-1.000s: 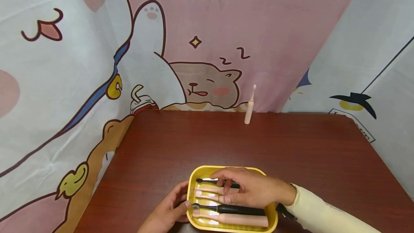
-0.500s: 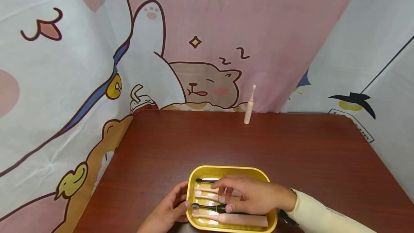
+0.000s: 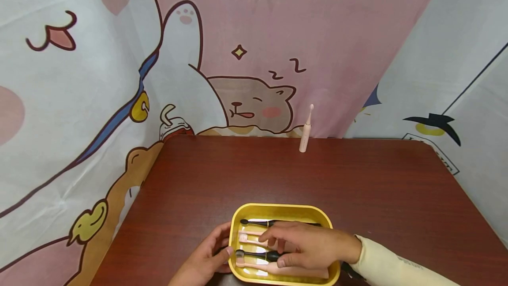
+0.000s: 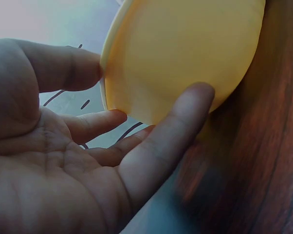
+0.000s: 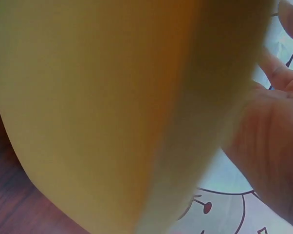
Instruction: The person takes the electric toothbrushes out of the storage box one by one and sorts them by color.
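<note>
A yellow tray holds several electric toothbrushes lying side by side. Farthest in it is a black toothbrush; pale pink toothbrushes come after it, then another black toothbrush and a nearest pale pink toothbrush. My left hand touches the tray's left end, and the left wrist view shows fairly straight fingertips at its yellow wall. My right hand hovers over the toothbrush handles with loosely bent fingers, hiding parts of them. The right wrist view is mostly filled by the tray's wall.
Upright at the back edge of the dark red-brown table stands a pale pink electric toothbrush. Behind the table hangs a cartoon-printed cloth. Something dark sits under the right wrist.
My right hand has shifted toward the near side of the tray, from over the middle pink toothbrushes to the near ones. More of the far black toothbrush shows. The left hand stays put.
</note>
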`<state>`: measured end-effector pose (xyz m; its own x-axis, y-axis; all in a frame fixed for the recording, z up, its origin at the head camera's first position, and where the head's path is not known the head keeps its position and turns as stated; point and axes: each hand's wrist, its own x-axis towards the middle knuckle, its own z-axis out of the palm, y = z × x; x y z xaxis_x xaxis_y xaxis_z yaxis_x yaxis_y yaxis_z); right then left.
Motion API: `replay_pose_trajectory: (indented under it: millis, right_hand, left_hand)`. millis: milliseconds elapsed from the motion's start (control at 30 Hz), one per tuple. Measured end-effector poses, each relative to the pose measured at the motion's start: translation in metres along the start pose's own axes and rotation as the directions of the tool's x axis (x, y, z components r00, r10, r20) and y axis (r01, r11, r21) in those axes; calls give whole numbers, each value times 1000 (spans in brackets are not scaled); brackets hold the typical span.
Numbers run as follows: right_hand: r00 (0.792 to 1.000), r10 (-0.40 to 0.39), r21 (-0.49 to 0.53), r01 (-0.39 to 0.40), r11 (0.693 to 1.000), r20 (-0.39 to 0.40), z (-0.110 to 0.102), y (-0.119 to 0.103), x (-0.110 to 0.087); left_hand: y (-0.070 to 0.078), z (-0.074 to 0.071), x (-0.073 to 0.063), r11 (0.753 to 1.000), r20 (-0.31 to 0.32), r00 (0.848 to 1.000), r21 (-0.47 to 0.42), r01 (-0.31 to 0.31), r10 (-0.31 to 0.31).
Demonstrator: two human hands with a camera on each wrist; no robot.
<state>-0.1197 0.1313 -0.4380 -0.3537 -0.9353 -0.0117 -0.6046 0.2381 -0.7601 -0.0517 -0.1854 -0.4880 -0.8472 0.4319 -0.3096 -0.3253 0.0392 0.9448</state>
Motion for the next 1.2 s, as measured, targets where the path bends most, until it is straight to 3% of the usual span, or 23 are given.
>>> replay_pose_trajectory:
  millis: [733,967,1200]
  right_hand:
    - [999,-35,-153,37,988,20,13,4,-3]
    - [998,-62,-238,57,970,-14,16,5,-2]
    - [999,-38,-331,27,943,-27,18,6,-3]
  left_hand:
    - [-2,-1,0,1000,-5,1000,13,-7,7]
    - [-3,-1,1,1000,-1,1000,14,-16,16]
    - [-3,0,1,1000,-2,1000,4,-7,7]
